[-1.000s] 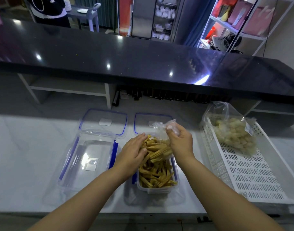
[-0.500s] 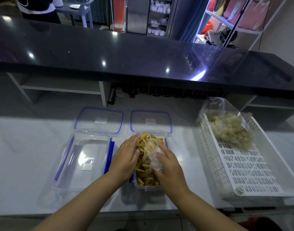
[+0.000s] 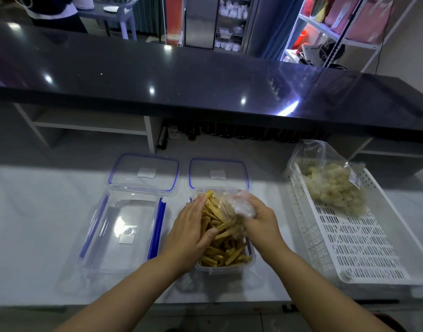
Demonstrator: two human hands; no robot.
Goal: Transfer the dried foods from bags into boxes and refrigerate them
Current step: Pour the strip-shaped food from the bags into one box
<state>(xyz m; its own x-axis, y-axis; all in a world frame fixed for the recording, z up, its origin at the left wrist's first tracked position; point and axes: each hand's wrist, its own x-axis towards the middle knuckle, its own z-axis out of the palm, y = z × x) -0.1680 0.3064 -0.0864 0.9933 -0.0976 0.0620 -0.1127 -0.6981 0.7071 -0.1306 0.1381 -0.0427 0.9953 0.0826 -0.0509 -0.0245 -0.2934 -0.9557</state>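
Note:
A clear plastic box (image 3: 226,268) on the white counter is heaped with yellow dried sticks (image 3: 223,245). My left hand (image 3: 191,232) lies flat against the left side of the heap, fingers straight. My right hand (image 3: 259,222) grips a crumpled clear plastic bag (image 3: 239,207) over the right half of the box. A second clear box (image 3: 124,233) with blue clips stands empty to the left. Both lids, the left lid (image 3: 144,172) and the right lid (image 3: 217,173), lie behind the boxes. A bag of pale dried food (image 3: 332,185) lies in a white slotted basket (image 3: 364,250) on the right.
A black raised counter (image 3: 205,85) runs across behind the work surface, with open shelves under it. Metal racks (image 3: 337,32) and a dish cabinet (image 3: 229,22) stand beyond. A person (image 3: 54,10) stands at the far left by a small table.
My right hand lowered the plastic bag from above the box onto the sticks and bunched it. My left hand stayed against the heap's left side.

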